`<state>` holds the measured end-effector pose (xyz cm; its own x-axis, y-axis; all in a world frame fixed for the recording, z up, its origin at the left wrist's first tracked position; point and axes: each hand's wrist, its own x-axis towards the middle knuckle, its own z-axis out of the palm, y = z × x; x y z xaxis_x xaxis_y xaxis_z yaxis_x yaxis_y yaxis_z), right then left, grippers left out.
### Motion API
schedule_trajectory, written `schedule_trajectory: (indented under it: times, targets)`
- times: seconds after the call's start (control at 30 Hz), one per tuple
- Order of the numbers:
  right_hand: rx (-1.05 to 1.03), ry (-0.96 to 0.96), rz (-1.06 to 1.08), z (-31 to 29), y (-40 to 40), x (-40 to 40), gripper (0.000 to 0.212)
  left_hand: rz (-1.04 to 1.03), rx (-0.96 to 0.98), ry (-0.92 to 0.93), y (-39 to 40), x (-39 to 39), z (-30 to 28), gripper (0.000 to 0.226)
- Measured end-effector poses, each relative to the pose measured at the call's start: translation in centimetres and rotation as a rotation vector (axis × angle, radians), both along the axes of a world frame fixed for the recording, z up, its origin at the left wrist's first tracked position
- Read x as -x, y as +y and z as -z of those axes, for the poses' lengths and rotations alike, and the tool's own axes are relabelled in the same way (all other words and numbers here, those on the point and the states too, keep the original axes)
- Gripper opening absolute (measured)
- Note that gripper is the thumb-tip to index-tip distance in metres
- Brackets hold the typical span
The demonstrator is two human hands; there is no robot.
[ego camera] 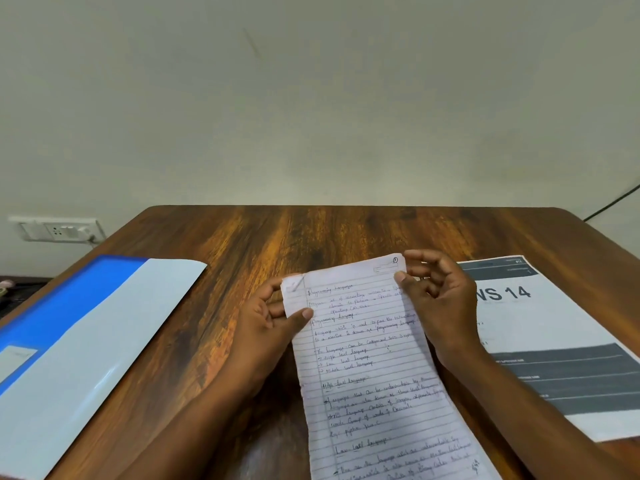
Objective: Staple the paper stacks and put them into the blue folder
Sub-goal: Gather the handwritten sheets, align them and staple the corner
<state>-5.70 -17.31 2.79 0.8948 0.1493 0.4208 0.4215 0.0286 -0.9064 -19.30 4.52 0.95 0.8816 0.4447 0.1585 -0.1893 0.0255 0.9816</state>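
Step in hand appears to be squaring the handwritten ruled paper stack (pixel 374 358) over the brown wooden tabletop (pixel 346 233). Left hand (pixel 266 317) pinches its top-left corner; right hand (pixel 436 299) pinches the top-right edge. No stapler visible. The open blue plastic folder (pixel 62 306) lies left.

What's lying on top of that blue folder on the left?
A pale, glossy sheet lies across the blue folder, covering most of it, plus a small label near its left edge. Whatever is under the sheet is hidden.
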Motion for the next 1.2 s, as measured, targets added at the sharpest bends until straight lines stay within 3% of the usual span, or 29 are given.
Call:
schedule_trajectory:
  times: [0.3,0.83,1.2]
  targets:
    - [-0.012,-0.088,0.061,-0.5,-0.2,0.0,0.019,0.010,-0.057,0.038,-0.1,0.0,-0.1,0.046]
    - [-0.227,0.271,-0.064,-1.3,-0.2,-0.4,0.014,0.008,-0.117,0.053,0.2,-0.1,0.3,0.046]
    - [-0.192,0.229,-0.020,-1.0,-0.5,-0.9,0.014,-0.003,-0.116,0.055,-0.1,0.0,0.1,0.044]
